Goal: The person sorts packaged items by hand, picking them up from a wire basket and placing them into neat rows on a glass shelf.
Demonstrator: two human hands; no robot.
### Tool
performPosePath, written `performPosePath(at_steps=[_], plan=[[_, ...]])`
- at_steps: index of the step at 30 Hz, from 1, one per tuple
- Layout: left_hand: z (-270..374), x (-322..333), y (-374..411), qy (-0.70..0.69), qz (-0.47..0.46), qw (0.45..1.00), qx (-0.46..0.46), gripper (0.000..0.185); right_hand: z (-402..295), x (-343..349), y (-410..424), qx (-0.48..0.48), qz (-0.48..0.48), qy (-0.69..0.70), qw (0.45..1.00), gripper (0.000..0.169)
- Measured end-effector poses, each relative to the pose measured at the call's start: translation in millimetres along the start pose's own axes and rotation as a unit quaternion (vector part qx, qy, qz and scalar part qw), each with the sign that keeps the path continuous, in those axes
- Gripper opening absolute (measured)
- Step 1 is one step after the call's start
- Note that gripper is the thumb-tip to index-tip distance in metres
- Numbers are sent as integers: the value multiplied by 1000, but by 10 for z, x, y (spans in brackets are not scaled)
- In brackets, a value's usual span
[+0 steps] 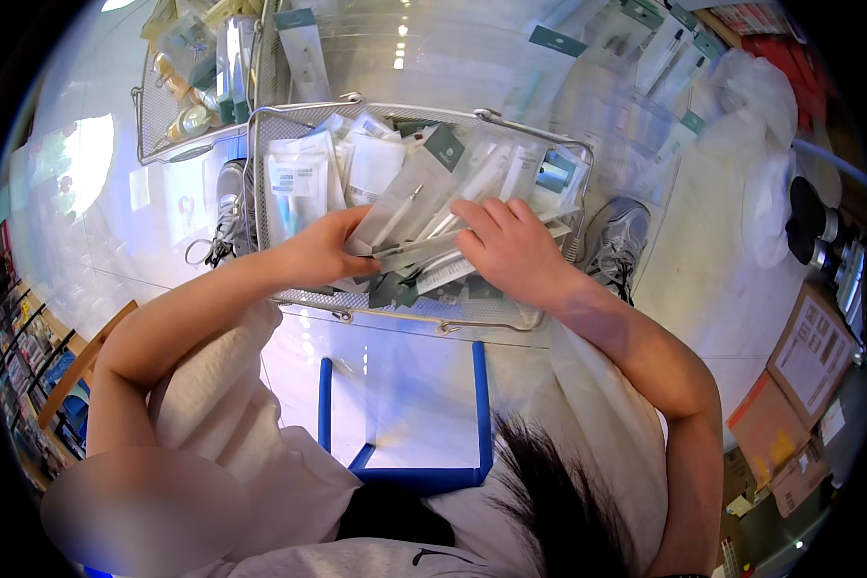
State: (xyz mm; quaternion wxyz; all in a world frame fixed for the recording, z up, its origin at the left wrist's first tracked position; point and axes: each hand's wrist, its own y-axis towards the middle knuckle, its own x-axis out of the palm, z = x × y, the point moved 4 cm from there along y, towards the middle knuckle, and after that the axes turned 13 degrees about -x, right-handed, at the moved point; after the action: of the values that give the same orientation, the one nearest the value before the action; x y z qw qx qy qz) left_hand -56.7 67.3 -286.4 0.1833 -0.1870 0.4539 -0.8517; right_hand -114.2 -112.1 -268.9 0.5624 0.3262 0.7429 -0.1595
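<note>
A silver wire-mesh basket (419, 312) full of packaged goods stands on the floor between my feet. My left hand (325, 247) grips the left end of a few clear packets, thumb below and fingers behind. The uppermost clear packet (408, 199) has a dark green header and holds a slim pen-like tool. My right hand (513, 249) rests over the right part of the packets, fingers bent; whether it grips one cannot be told. White paper-backed packets (300, 177) fill the basket's left side. Packets with dark green ends (391, 290) lie below my hands.
Another mesh basket (188, 148) with packaged items stands at upper left. Clear packets (675, 50) and a crumpled plastic bag (758, 108) lie at upper right. Shoes (616, 242) flank the basket. Blue bars (419, 477) are before my lap; cardboard boxes (813, 354) stand right.
</note>
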Motion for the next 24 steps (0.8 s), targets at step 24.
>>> performPosePath(at_steps=[24], plan=[[1052,598,117,-250,-100,956,116,41,377,-620,-9,387,414,674,473,33]])
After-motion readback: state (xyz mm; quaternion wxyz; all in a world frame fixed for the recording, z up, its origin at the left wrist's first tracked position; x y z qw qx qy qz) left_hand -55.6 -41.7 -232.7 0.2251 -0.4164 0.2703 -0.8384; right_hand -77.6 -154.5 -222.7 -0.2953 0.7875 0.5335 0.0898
